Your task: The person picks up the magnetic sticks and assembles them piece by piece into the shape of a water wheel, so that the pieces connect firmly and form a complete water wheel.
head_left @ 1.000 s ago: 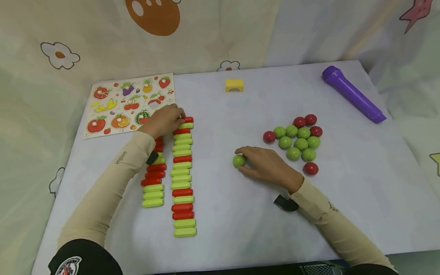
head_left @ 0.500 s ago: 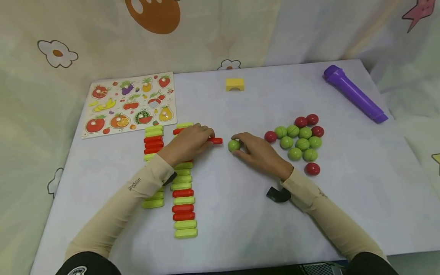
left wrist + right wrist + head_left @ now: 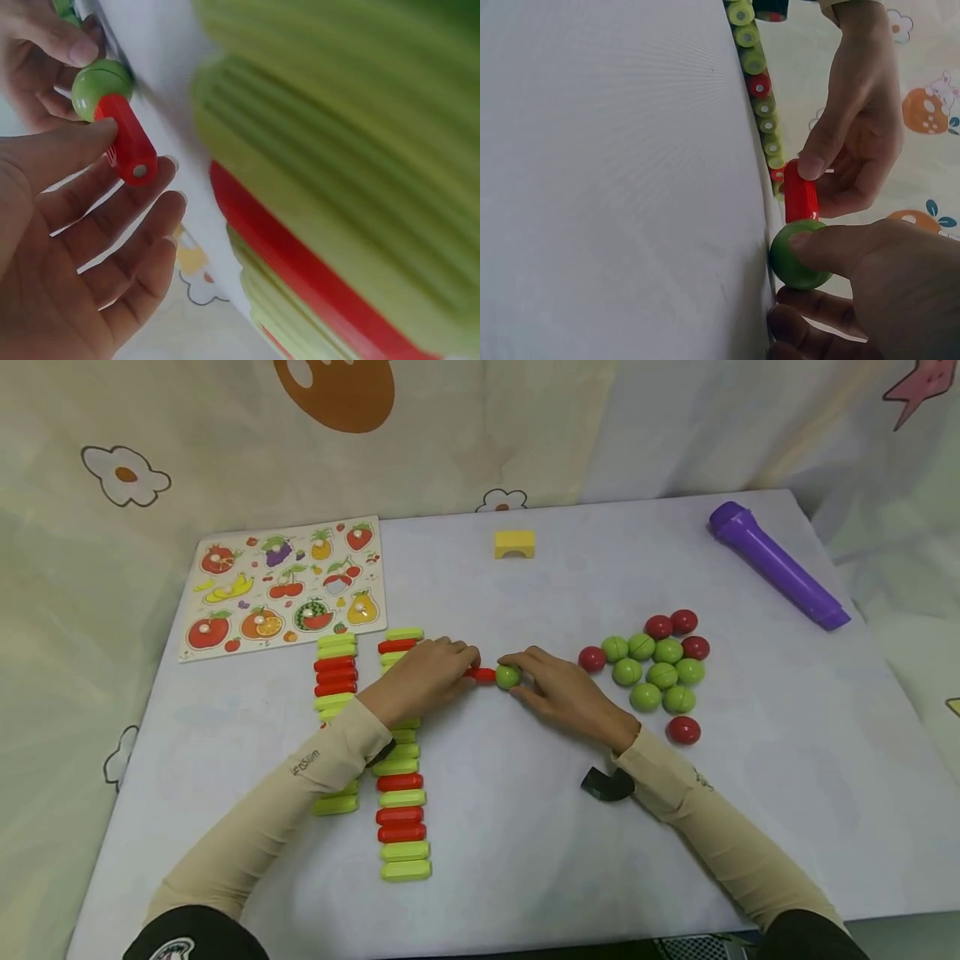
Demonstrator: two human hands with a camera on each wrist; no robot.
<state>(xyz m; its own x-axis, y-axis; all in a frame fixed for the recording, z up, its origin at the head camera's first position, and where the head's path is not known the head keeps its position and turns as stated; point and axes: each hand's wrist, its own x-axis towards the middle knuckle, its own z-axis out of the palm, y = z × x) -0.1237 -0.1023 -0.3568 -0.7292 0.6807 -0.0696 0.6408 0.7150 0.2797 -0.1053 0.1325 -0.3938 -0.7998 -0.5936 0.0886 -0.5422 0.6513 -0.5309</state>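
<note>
My left hand [image 3: 423, 677] pinches a short red rod [image 3: 129, 142] between thumb and fingers, a pale round dot showing on its near end in the left wrist view. Between the thumb and fingers of my right hand [image 3: 566, 697] is a green ball [image 3: 799, 255]. The rod's far end meets the ball, and both are held close above the white table [image 3: 517, 827]. Beneath the left forearm, two columns of red and green rods [image 3: 403, 816] lie side by side, partly hidden.
To the right lies a cluster of green balls [image 3: 662, 675] and several red balls [image 3: 683, 730]. A purple tube [image 3: 780, 564] rests at the back right, a yellow arch block [image 3: 514, 544] at the back. A fruit puzzle board [image 3: 285, 585] is at the back left.
My left hand took the red rod from the top of the right column and brought it rightward to the ball. My right hand shifted slightly up and left with the green ball.
</note>
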